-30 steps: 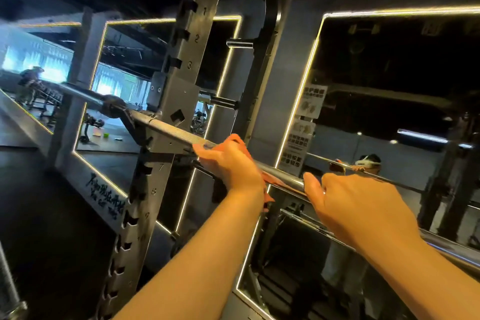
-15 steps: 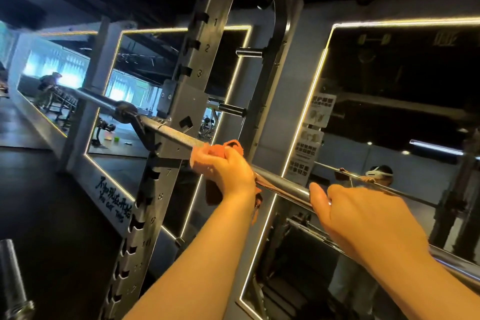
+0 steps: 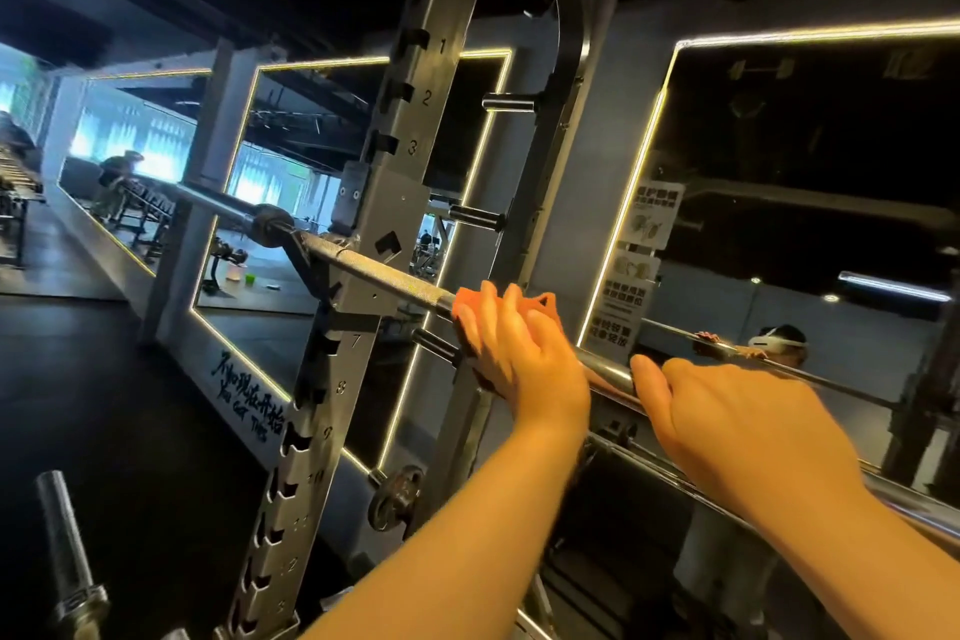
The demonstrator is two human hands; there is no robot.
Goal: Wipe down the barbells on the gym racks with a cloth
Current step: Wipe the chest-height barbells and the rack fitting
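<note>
A steel barbell [image 3: 384,273] rests on a hook of the grey rack upright [image 3: 384,203] and runs from upper left to lower right. My left hand [image 3: 519,353] wraps an orange cloth [image 3: 467,303] around the bar just right of the upright. Only the cloth's edges show above my fingers. My right hand [image 3: 737,426] grips the bare bar further right, about a hand's width from the left one.
The numbered rack upright stands close to the left of my left hand, with pegs [image 3: 475,217] sticking out behind it. Lit mirrors [image 3: 779,224] cover the wall behind the bar. A second bar's sleeve [image 3: 65,543] stands at the lower left over dark floor.
My left hand with the cloth has stayed close to the upright, its fingers shifting on the bar. The right hand keeps its grip. The camera view has shifted slightly.
</note>
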